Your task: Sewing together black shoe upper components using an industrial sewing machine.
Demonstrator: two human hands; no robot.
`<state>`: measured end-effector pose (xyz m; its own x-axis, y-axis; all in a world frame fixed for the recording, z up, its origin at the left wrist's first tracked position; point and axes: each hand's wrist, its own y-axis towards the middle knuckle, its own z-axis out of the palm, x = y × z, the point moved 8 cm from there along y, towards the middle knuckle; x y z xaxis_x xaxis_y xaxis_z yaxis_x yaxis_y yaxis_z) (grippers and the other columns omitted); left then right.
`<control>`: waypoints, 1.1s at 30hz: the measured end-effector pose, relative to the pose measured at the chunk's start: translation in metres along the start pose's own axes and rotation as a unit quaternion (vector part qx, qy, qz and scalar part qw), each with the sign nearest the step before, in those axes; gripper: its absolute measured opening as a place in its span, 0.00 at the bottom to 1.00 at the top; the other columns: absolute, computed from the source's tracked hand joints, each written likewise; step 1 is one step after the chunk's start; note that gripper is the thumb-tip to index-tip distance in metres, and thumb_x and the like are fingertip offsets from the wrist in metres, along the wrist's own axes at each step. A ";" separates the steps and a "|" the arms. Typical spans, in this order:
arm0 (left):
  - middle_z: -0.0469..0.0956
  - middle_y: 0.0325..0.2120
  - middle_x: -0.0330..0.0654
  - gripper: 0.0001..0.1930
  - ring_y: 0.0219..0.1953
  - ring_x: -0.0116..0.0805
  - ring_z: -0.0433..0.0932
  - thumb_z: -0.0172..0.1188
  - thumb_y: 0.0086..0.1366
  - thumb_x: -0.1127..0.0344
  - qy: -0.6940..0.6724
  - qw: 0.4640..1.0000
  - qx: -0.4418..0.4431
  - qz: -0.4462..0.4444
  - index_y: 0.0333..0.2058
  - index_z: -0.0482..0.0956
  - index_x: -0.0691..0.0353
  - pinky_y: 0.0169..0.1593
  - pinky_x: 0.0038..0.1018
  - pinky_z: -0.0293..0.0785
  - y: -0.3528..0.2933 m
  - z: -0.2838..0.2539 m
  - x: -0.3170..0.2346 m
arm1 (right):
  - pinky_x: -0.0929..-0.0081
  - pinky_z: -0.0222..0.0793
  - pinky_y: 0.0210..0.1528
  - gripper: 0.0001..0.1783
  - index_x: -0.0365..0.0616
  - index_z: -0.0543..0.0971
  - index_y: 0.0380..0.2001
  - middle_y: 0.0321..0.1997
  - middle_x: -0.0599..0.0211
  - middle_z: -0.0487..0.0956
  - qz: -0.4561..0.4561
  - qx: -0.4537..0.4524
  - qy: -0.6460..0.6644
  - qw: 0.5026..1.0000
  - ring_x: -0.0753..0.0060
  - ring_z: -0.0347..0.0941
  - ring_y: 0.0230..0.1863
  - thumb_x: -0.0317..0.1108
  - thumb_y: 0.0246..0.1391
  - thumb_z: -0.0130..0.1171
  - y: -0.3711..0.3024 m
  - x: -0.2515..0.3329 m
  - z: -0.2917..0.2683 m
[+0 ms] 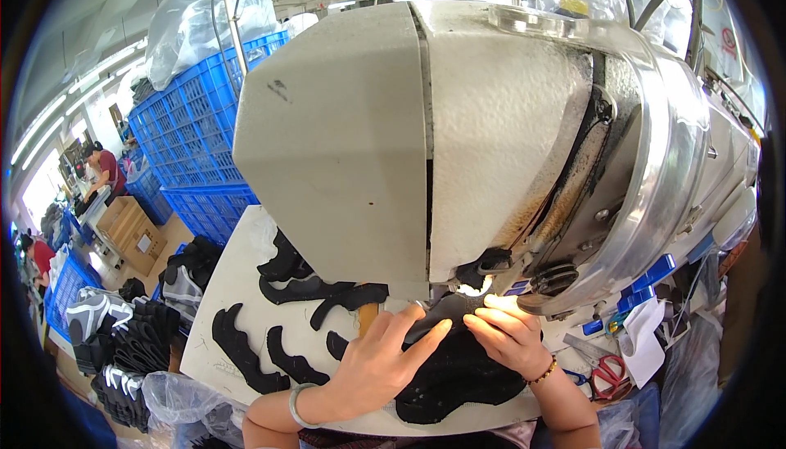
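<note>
From my remote seat I see the left hand (pixel 378 356) lying flat, fingers spread, pressing a black fabric shoe piece (pixel 455 375) onto the white work table (pixel 223 302), right under the head of the big grey sewing machine (pixel 458 146). The right hand (pixel 509 334) rests on the same piece just beside the lit needle area, fingers curled; it seems to pinch the edge, though glare hides that. More black cut pieces (pixel 270 351) lie left, red-handled scissors (pixel 607 374) right.
</note>
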<state>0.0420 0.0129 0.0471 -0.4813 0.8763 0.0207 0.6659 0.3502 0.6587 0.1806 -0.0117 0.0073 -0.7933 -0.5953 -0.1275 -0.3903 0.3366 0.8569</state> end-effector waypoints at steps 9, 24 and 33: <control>0.67 0.39 0.45 0.23 0.30 0.33 0.71 0.60 0.44 0.75 0.000 1.000 -0.010 -0.004 0.44 0.77 0.58 0.22 0.19 0.72 0.001 -0.002 0.000 | 0.71 0.70 0.42 0.19 0.52 0.82 0.36 0.41 0.77 0.75 0.027 -0.022 0.020 0.999 0.70 0.74 0.40 0.25 0.34 0.65 -0.001 -0.003 0.000; 0.69 0.36 0.41 0.17 0.28 0.31 0.72 0.65 0.51 0.68 0.020 0.999 -0.042 -0.011 0.42 0.78 0.56 0.18 0.20 0.70 0.002 -0.003 -0.002 | 0.79 0.72 0.43 0.22 0.56 0.81 0.41 0.43 0.77 0.74 0.024 0.014 -0.033 0.999 0.74 0.74 0.45 0.27 0.37 0.67 -0.013 -0.002 0.006; 0.69 0.36 0.41 0.16 0.28 0.30 0.72 0.66 0.50 0.68 0.011 0.998 -0.047 -0.027 0.40 0.79 0.56 0.18 0.20 0.70 0.003 -0.005 -0.002 | 0.80 0.71 0.41 0.24 0.56 0.81 0.43 0.42 0.76 0.72 0.028 0.004 -0.039 0.999 0.77 0.73 0.44 0.26 0.36 0.66 -0.008 -0.001 0.004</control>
<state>0.0425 0.0103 0.0532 -0.5287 0.8488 -0.0003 0.5827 0.3632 0.7270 0.1827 -0.0107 -0.0011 -0.8476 -0.5173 -0.1187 -0.3486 0.3740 0.8594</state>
